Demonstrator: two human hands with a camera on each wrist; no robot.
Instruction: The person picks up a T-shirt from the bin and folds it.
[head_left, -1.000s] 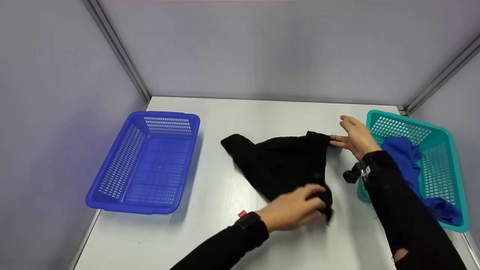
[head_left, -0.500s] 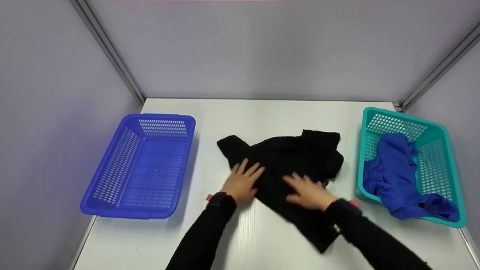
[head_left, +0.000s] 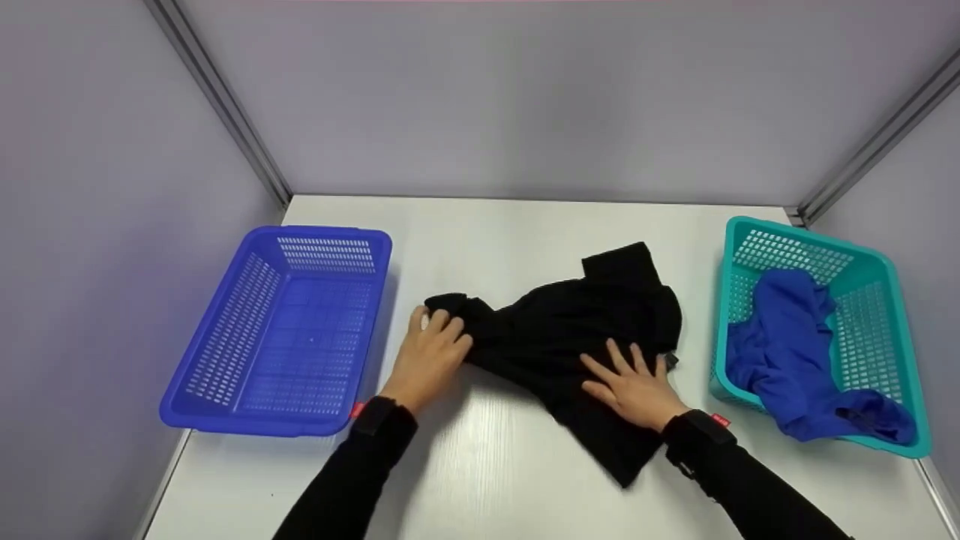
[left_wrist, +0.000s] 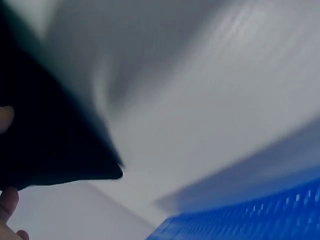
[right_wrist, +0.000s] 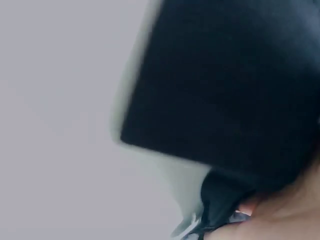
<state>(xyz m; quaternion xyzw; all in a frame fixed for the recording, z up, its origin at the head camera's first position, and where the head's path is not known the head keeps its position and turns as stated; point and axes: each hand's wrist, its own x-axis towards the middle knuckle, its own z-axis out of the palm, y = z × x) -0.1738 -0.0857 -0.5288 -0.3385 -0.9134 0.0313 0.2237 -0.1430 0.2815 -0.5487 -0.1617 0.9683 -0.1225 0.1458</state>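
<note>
Both hands shifted on the black garment (head_left: 577, 330)

Left hand (head_left: 431, 356) slid out and now grips its left tip; right hand (head_left: 634, 386) moved rightward, pressing flat, and the top flap swung toward the bench's back edge.

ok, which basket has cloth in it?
The teal basket on the right; blue cloth lies inside. The blue basket on the left holds none.

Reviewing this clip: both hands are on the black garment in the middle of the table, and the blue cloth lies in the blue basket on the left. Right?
Not quite. The blue cloth lies in the teal basket on the right, as the head view shows. Both the left hand and the right hand are on the black garment.
</note>
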